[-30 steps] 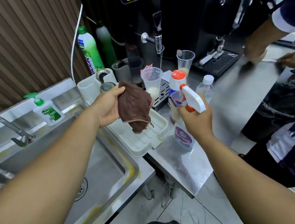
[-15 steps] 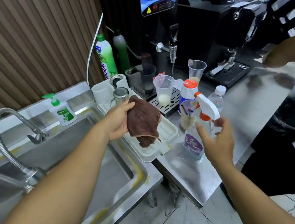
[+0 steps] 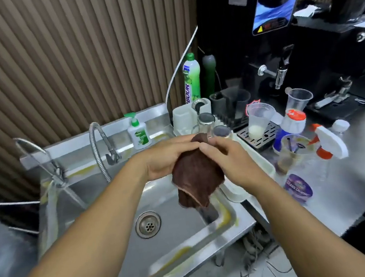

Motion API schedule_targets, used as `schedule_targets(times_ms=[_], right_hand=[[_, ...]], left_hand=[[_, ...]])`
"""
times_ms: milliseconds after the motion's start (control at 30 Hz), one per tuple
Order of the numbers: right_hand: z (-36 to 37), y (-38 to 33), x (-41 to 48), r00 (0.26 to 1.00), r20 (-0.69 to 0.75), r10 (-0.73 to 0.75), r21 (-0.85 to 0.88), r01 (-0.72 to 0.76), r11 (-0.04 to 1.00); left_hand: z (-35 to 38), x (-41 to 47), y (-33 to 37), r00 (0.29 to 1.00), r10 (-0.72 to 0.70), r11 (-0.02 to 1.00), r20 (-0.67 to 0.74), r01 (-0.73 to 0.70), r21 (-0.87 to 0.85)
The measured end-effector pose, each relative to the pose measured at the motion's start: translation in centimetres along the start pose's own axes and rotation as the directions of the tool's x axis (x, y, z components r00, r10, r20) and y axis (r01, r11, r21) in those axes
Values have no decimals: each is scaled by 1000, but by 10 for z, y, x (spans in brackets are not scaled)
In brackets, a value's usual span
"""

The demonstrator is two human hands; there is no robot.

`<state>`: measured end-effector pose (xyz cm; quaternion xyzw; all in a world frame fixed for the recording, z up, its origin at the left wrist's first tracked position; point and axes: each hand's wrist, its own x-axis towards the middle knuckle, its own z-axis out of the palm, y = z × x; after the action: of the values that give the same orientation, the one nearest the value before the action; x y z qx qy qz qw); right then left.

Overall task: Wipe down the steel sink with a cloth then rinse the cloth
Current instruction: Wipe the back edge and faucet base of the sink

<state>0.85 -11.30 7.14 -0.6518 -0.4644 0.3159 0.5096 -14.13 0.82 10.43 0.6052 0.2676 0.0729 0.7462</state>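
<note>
Cloth (image 3: 196,178) held over sink (image 3: 179,235); pump bottle (image 3: 138,135) reads Dettol.

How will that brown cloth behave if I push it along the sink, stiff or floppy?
Probably floppy: the brown cloth sags in folds below the left hand and right hand that hold its top. Likely light, as it hangs over the sink from that grip alone. Pushed, it would probably bunch up rather than slide flat.

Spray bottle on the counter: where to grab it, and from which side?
Grip the spray bottle at its narrow neck, just under the white trigger head, coming from the near right. A clear cup crowds its left, and bare counter lies on the right.
</note>
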Motion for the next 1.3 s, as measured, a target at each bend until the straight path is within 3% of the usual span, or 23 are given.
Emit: schedule_targets(times_ms=[67,200,400,533,633,700,767,933,1067,1167,1300], right_hand=[[24,-15,8,998,52,-34,42,32,999],[74,-32,14,1000,10,-20,199,17,980],[165,-61,13,996,60,-70,206,56,977],[219,-77,8,997,48,-64,219,52,974],[255,-86,3,996,10,-90,189,86,978],[281,-84,-1,996,17,-86,154,83,985],[302,-76,-3,997,36,-71,142,65,988],[314,-63,0,992,128,6,48,-12,999],[314,-49,21,975,191,116,-31,-113,993],[304,-38,36,970,177,166,-105,-149,983],[290,-27,48,973,193,128,-203,-88,975]], left_hand=[[-20,-26,0,999,18,1000,-32,-19,-5],[-62,-84,-11,983,78,997,-166,-75,23],[-107,-168,-54,938,121,991,-325,-135,-21],[-123,-198,-84,781,184,880,-596,-402,-255],[-125,-205,-105,666,98,725,-740,-557,-405],[-121,-204,-118,643,-5,595,-766,-614,-519],[-117,-204,-125,632,-87,527,-770,-627,-574],[-131,-216,-138,645,-117,616,-755,-550,-565],[-146,-213,-143,657,-194,566,-728,-531,-631],[-156,-204,-148,624,-203,508,-755,-592,-626],[-171,-185,-153,507,-229,542,-831,-643,-541]])
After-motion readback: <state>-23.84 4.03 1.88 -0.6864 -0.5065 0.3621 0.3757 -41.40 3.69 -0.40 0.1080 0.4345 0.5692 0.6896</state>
